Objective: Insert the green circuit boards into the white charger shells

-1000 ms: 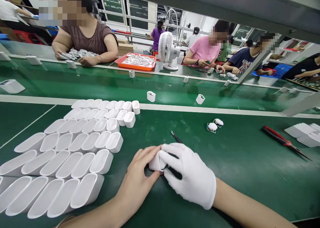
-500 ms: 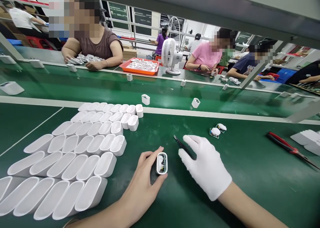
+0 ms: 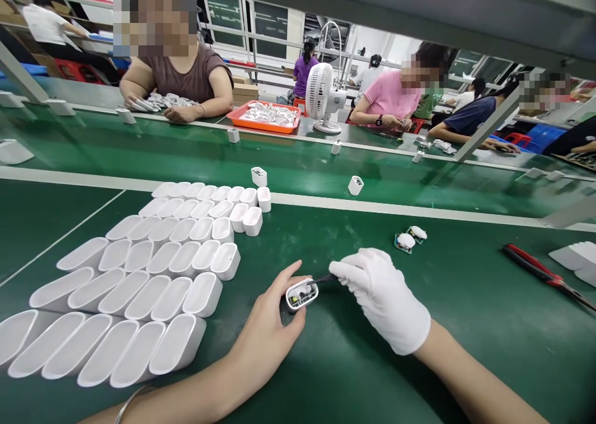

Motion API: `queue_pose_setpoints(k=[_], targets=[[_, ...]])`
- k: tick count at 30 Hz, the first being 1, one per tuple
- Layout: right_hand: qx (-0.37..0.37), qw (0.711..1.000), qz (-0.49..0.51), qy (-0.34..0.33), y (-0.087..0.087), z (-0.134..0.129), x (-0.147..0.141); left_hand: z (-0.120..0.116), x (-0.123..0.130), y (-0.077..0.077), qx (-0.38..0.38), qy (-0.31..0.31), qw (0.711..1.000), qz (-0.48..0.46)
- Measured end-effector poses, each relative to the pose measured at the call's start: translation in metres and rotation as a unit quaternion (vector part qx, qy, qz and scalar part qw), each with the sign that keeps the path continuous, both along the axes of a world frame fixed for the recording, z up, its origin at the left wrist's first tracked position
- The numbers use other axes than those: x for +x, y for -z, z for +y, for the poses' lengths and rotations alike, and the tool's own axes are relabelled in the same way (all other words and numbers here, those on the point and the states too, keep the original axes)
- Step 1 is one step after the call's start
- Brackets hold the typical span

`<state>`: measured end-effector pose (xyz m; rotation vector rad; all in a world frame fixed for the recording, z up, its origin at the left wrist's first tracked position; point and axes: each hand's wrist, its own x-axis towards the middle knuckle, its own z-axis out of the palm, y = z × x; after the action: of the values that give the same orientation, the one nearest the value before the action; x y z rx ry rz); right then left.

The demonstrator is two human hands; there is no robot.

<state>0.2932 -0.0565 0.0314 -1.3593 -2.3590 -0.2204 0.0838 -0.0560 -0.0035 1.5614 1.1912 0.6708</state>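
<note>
My bare left hand (image 3: pixel 270 309) is closed around a small white oval plastic housing (image 3: pixel 302 303), its open end facing up. Inside the housing a circuit board with electronic parts shows. My right hand (image 3: pixel 379 300), in a white glove, pinches dark tweezers (image 3: pixel 323 279), whose tip reaches to the housing's rim and inside. Rows of empty white housings (image 3: pixel 202 297) stand to the left of my left hand. Beyond my right hand lie two small circuit boards (image 3: pixel 405 242) topped with white material.
Red-handled pliers (image 3: pixel 535 266) lie at the right beside white housings (image 3: pixel 577 259). A green conveyor belt (image 3: pixel 186 157) runs across the back, carrying several filled housings. Behind it are an orange tray (image 3: pixel 242 121), a white fan (image 3: pixel 321 95) and co-workers. A metal beam hangs overhead.
The tweezers in my right hand have moved left to the housing. My left hand has turned the housing so its long side lies more sideways. Housings on the belt have shifted left.
</note>
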Motion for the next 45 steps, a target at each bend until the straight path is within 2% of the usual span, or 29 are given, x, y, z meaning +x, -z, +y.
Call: queue_pose_setpoints(k=[5,7,10,13,16,18,21,24,26,28,29,30,33,36,39,42,44,45], targets=[[-0.037,0.999,-0.021,0.011,0.000,0.001,0.001,0.000,0.000,0.000,0.002,0.008,1.000,0.008],[-0.059,0.997,-0.001,0.047,0.000,0.002,0.007,-0.001,0.000,0.001,0.018,0.006,1.000,0.011],[-0.130,0.983,-0.003,0.130,0.002,0.001,0.013,-0.002,0.000,0.003,0.039,0.000,0.999,0.019],[-0.188,0.970,-0.038,0.152,0.004,-0.002,0.009,-0.004,0.000,0.003,0.052,-0.011,0.998,0.025],[-0.133,0.983,0.018,0.124,0.006,-0.008,-0.007,-0.005,0.001,0.003,0.067,-0.003,0.998,0.021],[-0.123,0.988,0.068,0.067,0.007,-0.012,-0.021,-0.005,0.002,0.004,0.079,0.011,0.997,0.011],[-0.213,0.972,0.098,-0.033,0.007,-0.011,-0.040,-0.005,0.002,0.009,0.099,0.012,0.995,0.009],[-0.270,0.943,0.184,-0.054,0.002,0.009,-0.043,-0.005,0.002,0.015,0.106,0.004,0.994,0.030],[-0.250,0.936,0.246,0.017,-0.006,0.036,-0.031,-0.006,0.002,0.017,0.101,0.011,0.994,0.039],[-0.185,0.932,0.265,0.162,-0.013,0.070,-0.009,-0.007,0.001,0.016,0.095,0.026,0.994,0.048],[-0.140,0.919,0.255,0.268,-0.016,0.089,0.004,-0.008,0.001,0.015,0.095,0.034,0.993,0.055],[-0.122,0.905,0.251,0.321,-0.018,0.107,0.017,-0.008,0.001,0.013,0.097,0.041,0.992,0.063],[-0.108,0.870,0.245,0.415,-0.017,0.153,0.050,-0.010,0.001,0.007,0.096,0.061,0.990,0.089],[-0.120,0.848,0.239,0.457,-0.011,0.179,0.060,-0.009,0.000,0.006,0.093,0.071,0.988,0.101],[-0.116,0.853,0.242,0.448,-0.009,0.188,0.044,-0.008,0.000,0.011,0.105,0.081,0.985,0.111],[-0.097,0.883,0.258,0.381,-0.011,0.185,0.005,-0.009,-0.001,0.014,0.149,0.077,0.978,0.124],[-0.123,0.901,0.280,0.307,-0.009,0.176,-0.030,-0.013,-0.004,0.004,0.233,0.088,0.960,0.127],[-0.149,0.905,0.294,0.268,-0.006,0.168,-0.050,-0.015,-0.007,-0.007,0.297,0.107,0.941,0.120]])
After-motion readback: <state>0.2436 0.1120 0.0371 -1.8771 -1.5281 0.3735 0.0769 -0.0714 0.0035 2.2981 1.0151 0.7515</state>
